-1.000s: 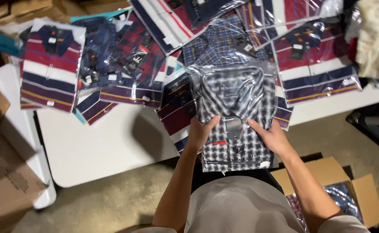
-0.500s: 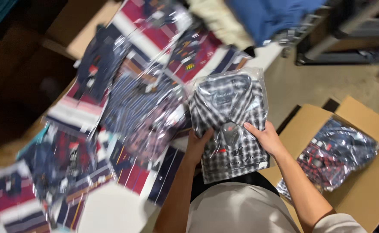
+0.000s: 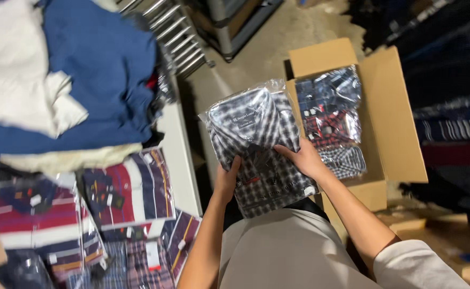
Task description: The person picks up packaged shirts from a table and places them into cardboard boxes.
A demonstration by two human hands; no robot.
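Note:
I hold a folded black-and-white checked shirt in a clear plastic bag (image 3: pixel 254 134) in front of my body, over the floor between the table and a box. My left hand (image 3: pixel 227 179) grips its lower left edge. My right hand (image 3: pixel 304 159) lies on its lower right part, fingers spread over the bag. Just to the right stands an open cardboard box (image 3: pixel 393 123) with more bagged checked shirts (image 3: pixel 328 115) inside.
A white table (image 3: pixel 179 155) on the left carries several bagged red, navy and white striped shirts (image 3: pixel 128 187). A pile of blue and cream clothes (image 3: pixel 69 80) lies at its far end. A metal rack (image 3: pixel 173 27) stands beyond. Dark striped garments (image 3: pixel 449 128) hang at right.
I have turned to the right, away from the table. The checked shirt has come off the table with both hands and now sits next to the open cardboard box.

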